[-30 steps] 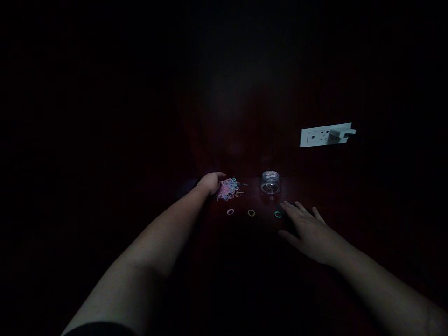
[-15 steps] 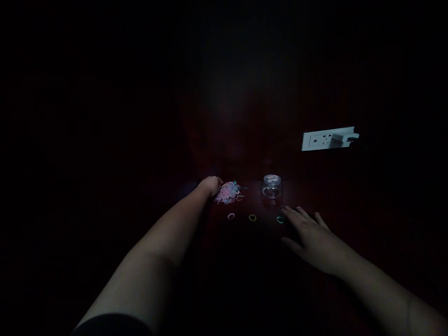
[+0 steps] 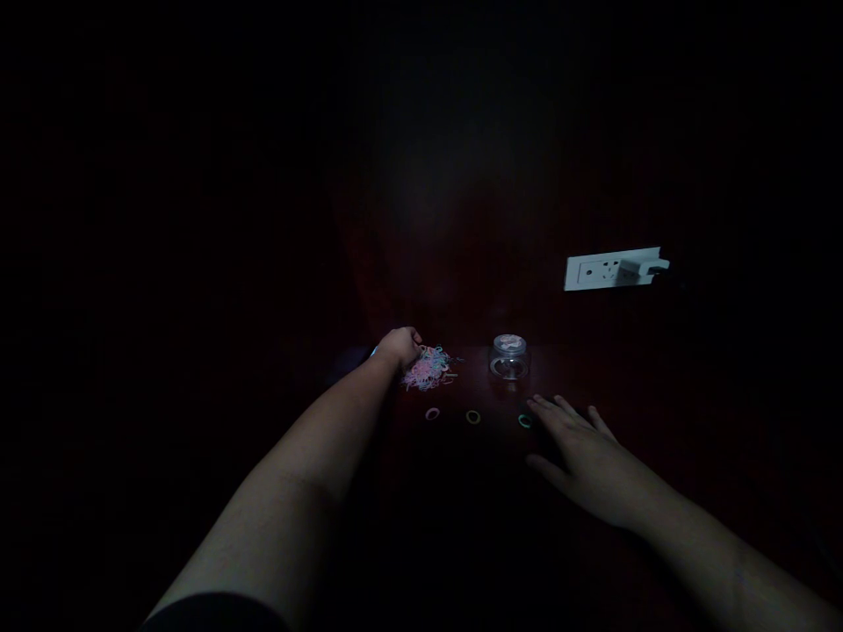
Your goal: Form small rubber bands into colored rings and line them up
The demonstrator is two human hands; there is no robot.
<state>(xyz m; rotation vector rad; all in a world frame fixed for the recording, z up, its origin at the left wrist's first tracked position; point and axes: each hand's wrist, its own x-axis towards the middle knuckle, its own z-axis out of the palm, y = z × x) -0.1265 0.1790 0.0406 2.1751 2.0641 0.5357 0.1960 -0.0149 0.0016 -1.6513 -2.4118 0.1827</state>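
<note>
My left hand [image 3: 401, 348] is at the left edge of a pile of small pastel bands [image 3: 429, 369], its fingers curled in among them; what they pinch is too small to make out. Nearer to me lie three separate rings in a row: a pink one [image 3: 432, 413], a yellow one [image 3: 473, 417] and a green one [image 3: 525, 421]. My right hand [image 3: 580, 448] rests palm down with its fingers spread, holding nothing, its fingertips close beside the green ring.
A clear jar [image 3: 509, 358] with a lid stands to the right of the pile, behind the rings. On the wall at the right is a white socket panel [image 3: 596, 272] with a plug in it. The surroundings are very dark.
My left hand has shifted slightly over the pile's edge, and bands there have moved. The whole view has tilted a little. My right hand stays spread by the green ring.
</note>
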